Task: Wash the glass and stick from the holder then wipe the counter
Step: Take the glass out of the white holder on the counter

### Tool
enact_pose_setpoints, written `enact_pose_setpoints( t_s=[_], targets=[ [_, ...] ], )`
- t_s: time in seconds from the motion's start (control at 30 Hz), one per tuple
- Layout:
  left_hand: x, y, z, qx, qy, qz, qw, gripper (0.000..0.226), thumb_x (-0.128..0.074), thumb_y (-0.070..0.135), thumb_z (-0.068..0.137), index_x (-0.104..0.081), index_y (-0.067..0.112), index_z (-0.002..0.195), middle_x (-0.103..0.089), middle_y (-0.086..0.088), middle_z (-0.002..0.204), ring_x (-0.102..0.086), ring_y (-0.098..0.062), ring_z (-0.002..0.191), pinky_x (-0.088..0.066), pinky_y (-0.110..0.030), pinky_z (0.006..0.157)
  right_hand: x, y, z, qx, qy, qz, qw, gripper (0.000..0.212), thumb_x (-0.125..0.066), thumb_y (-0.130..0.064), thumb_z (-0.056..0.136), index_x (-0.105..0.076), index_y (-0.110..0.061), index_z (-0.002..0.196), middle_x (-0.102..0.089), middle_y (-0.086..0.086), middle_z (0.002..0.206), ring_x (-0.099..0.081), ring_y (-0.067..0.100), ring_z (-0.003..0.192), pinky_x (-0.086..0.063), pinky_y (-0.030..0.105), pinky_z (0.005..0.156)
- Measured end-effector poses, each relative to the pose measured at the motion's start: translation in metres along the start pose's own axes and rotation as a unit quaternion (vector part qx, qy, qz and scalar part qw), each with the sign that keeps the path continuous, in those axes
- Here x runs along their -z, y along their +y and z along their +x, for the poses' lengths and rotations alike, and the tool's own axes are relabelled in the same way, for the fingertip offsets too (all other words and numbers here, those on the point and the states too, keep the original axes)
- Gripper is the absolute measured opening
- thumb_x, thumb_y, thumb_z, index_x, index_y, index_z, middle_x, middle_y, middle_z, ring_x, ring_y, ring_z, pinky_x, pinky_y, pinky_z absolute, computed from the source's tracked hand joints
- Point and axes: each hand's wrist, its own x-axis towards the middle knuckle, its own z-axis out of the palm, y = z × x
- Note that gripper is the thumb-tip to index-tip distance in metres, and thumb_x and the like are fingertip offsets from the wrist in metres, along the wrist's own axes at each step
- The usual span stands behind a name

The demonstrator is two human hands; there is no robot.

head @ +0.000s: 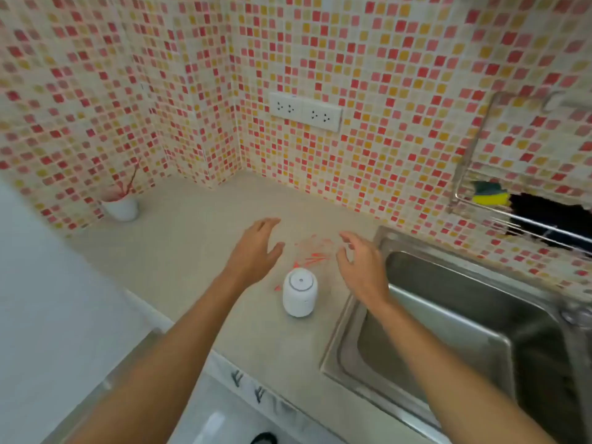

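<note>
Neither hand grips anything. Over the beige counter (198, 238) the left hand (256, 248) is stretched forward with its fingers straight and spread, palm down, and the right hand (362, 267) hovers to its right with the fingers loosely curled and apart, closed on nothing. Between the two hands, red streaks (312, 254) mark the counter surface, with a few more red spots just left of a small white rounded device (300, 291) that stands upright near the front of the stain.

Far left, against the mosaic-tiled wall (384, 75), stands a white holder cup (123, 208); a pinkish glass (112, 193) sits in it with a thin red stick (132, 177) leaning up and to the right out of it. That corner is blurred, so finer detail cannot be told.

Right of the hands lies a steel sink (448, 322), its rim just beside the right hand. Above the sink's far side a wire rack (499, 216) hangs on the wall and holds a yellow and green sponge (491, 193). A white double socket (304, 112) sits on the far wall.
</note>
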Motion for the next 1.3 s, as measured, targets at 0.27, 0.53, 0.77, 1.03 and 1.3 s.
enact_pose_setpoints(
  t_s=[0.27, 0.53, 0.77, 1.03, 1.3],
  targets=[
    [-0.057, -0.083, -0.044, 0.046, -0.14, -0.034, 0.989, 0.064, -0.063, 0.025, 0.089, -0.035, 0.014, 0.145, -0.041, -0.006, 0.148, -0.04, -0.023, 0.135, -0.031, -0.03, 0.11, -0.078, -0.019, -0.031, -0.027, -0.051, -0.034, 0.998, 0.043, -0.055, -0.039, 0.085, -0.058, -0.019, 0.124, -0.061, 0.002, 0.124, -0.053, 0.026, 0.111, -0.04, 0.033, 0.094],
    [-0.112, -0.08, -0.057, 0.065, -0.155, -0.233, 0.958, 0.067, -0.072, 0.028, 0.078, -0.039, 0.04, 0.136, -0.044, 0.024, 0.138, -0.049, -0.001, 0.123, -0.041, -0.022, 0.099, -0.112, -0.017, -0.05, -0.075, -0.101, -0.066, 0.99, 0.066, -0.068, -0.05, 0.077, -0.045, -0.027, 0.135, -0.042, -0.003, 0.141, -0.041, 0.022, 0.124, -0.04, 0.035, 0.099],
    [-0.139, -0.068, -0.056, 0.105, -0.105, -0.32, 0.936, 0.077, -0.079, 0.035, 0.074, -0.035, 0.043, 0.137, -0.047, 0.024, 0.133, -0.049, 0.003, 0.122, -0.047, -0.028, 0.099, -0.129, -0.022, -0.051, -0.145, -0.068, -0.071, 0.985, 0.077, -0.073, -0.051, 0.07, -0.031, -0.038, 0.132, -0.041, -0.003, 0.133, -0.051, 0.026, 0.114, -0.052, 0.042, 0.083],
    [-0.158, -0.066, -0.053, 0.11, -0.067, -0.332, 0.934, 0.069, -0.078, 0.029, 0.079, -0.041, 0.035, 0.136, -0.055, 0.019, 0.129, -0.053, 0.001, 0.12, -0.049, -0.033, 0.101, -0.128, -0.023, -0.045, -0.212, -0.105, -0.082, 0.968, 0.088, -0.069, -0.06, 0.069, -0.022, -0.04, 0.141, -0.042, 0.0, 0.13, -0.049, 0.025, 0.115, -0.049, 0.04, 0.088],
    [-0.166, -0.074, -0.054, 0.114, -0.086, -0.326, 0.935, 0.077, -0.082, 0.037, 0.069, -0.04, 0.036, 0.134, -0.055, 0.018, 0.127, -0.054, 0.0, 0.117, -0.049, -0.03, 0.099, -0.114, -0.027, -0.036, -0.194, -0.144, -0.108, 0.964, 0.083, -0.07, -0.06, 0.068, -0.033, -0.033, 0.138, -0.046, 0.0, 0.12, -0.055, 0.025, 0.106, -0.048, 0.037, 0.086]
  ],
)
